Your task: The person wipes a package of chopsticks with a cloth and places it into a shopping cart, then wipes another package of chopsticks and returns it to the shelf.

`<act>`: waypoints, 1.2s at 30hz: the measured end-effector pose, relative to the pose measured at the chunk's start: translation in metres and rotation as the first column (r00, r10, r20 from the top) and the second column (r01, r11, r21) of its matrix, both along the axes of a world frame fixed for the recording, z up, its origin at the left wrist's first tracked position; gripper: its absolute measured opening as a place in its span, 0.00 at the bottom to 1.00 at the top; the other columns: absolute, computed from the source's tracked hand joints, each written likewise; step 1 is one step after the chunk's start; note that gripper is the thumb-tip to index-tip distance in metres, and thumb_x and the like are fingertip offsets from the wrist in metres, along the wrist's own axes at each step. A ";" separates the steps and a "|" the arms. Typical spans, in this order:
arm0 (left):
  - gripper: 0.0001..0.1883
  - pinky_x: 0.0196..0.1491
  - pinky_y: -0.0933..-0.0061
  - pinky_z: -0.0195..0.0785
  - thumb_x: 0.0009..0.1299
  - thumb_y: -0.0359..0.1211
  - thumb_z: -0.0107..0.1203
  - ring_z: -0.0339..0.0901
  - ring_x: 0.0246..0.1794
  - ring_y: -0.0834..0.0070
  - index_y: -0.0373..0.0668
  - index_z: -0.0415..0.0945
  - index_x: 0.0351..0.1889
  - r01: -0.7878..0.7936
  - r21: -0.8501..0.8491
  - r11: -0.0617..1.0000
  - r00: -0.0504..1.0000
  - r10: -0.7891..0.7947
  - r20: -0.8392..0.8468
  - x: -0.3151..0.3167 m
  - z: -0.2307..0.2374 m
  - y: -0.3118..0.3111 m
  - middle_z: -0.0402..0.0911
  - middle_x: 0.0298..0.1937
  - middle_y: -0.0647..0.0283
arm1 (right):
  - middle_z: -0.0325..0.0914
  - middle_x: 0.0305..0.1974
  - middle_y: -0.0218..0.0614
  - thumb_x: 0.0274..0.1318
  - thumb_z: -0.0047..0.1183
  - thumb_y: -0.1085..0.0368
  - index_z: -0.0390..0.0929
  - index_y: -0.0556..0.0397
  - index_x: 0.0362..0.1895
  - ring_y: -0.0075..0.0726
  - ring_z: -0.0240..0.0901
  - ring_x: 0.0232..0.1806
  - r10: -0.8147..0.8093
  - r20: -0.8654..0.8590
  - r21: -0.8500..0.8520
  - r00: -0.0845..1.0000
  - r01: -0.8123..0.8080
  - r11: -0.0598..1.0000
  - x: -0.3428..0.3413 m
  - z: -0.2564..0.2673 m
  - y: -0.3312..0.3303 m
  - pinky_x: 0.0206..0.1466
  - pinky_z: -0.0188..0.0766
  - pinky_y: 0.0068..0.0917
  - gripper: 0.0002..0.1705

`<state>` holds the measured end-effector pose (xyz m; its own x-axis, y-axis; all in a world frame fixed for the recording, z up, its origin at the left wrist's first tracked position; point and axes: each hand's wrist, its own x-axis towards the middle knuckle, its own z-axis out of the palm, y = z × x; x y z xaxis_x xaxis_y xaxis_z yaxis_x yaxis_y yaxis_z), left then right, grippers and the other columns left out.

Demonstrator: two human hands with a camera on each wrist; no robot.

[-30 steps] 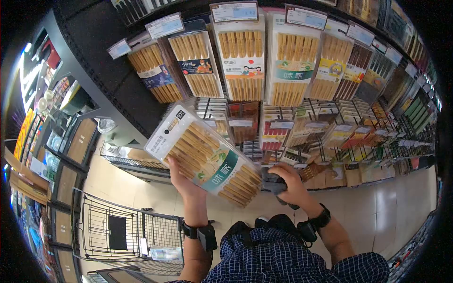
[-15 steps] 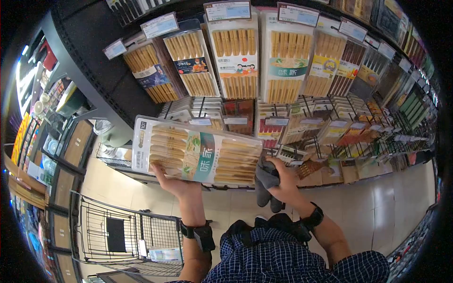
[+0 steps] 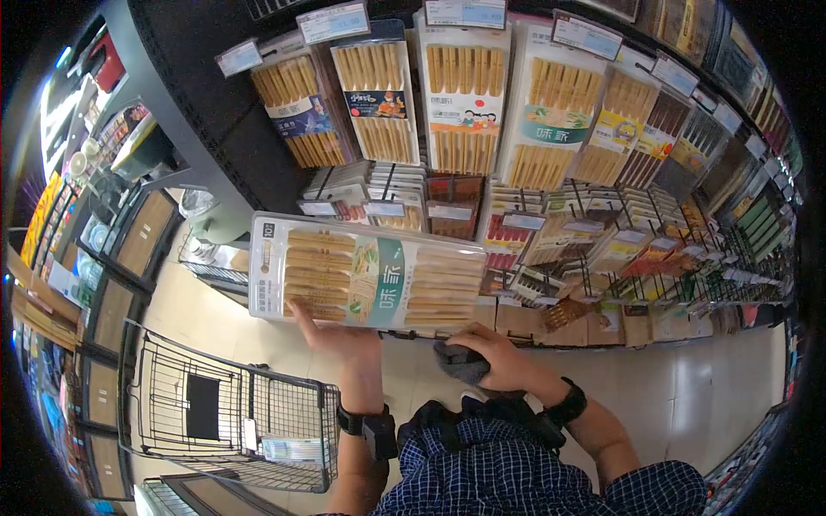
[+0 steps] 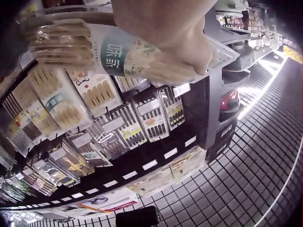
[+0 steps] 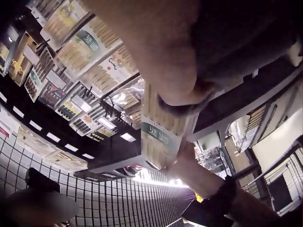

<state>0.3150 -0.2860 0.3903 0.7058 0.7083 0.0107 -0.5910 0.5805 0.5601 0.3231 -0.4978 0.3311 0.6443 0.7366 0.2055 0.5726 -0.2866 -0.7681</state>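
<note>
A clear-wrapped pack of chopsticks point(image 3: 323, 271) with a green band lies nearly level across the front of me in the head view. My left hand point(image 3: 344, 348) grips its lower edge toward the left end, thumb on the front. In the left wrist view, that hand point(image 4: 182, 42) covers part of the pack point(image 4: 75, 47). Just under the pack's right end, my right hand point(image 3: 503, 361) holds a dark grey cloth bundle point(image 3: 460, 363), its fingers curled over the top. The right wrist view has the pack point(image 5: 161, 123) beyond the dark cloth point(image 5: 236, 42).
Rows of chopstick packs point(image 3: 551, 120) hang on hooks ahead, with price tags point(image 3: 588, 36) above them. More packs point(image 3: 508, 236) hang on the lower hooks. A wire shopping cart point(image 3: 292, 404) with a flat package point(image 3: 297, 449) inside stands at my left, beside shelving point(image 3: 107, 335).
The chopstick pack has turned from a diagonal tilt to nearly level in my left hand. My right hand, with the grey cloth, has moved left and lower, under the pack's right end.
</note>
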 end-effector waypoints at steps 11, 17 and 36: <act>0.32 0.58 0.58 0.54 0.64 0.52 0.39 0.57 0.60 0.63 0.43 0.52 0.61 -0.015 -0.036 0.999 1.000 0.015 -0.005 -0.022 -0.029 0.030 0.59 0.59 0.58 | 0.67 0.49 0.44 0.32 0.56 0.69 0.63 0.52 0.53 0.45 0.65 0.52 -0.417 -0.112 -0.018 0.902 0.418 0.908 0.007 0.005 -0.037 0.55 0.60 0.35 0.35; 0.31 0.57 0.59 0.55 0.62 0.48 0.43 0.60 0.57 0.62 0.41 0.55 0.60 0.200 -0.134 0.971 0.976 -0.210 -0.062 -0.037 -0.052 0.030 0.62 0.57 0.59 | 0.65 0.50 0.43 0.37 0.59 0.70 0.62 0.51 0.54 0.43 0.63 0.53 -0.477 -0.060 0.116 0.877 0.481 0.869 0.003 0.013 -0.032 0.54 0.61 0.35 0.34; 0.20 0.30 0.81 0.63 0.58 0.37 0.58 0.70 0.29 0.81 0.30 0.72 0.41 0.569 0.569 0.594 0.818 -0.480 -0.317 -0.064 -0.027 0.017 0.76 0.34 0.63 | 0.66 0.47 0.40 0.39 0.58 0.72 0.60 0.53 0.53 0.34 0.64 0.49 -0.420 -0.001 0.427 0.908 0.380 0.821 -0.026 0.058 0.021 0.52 0.61 0.30 0.33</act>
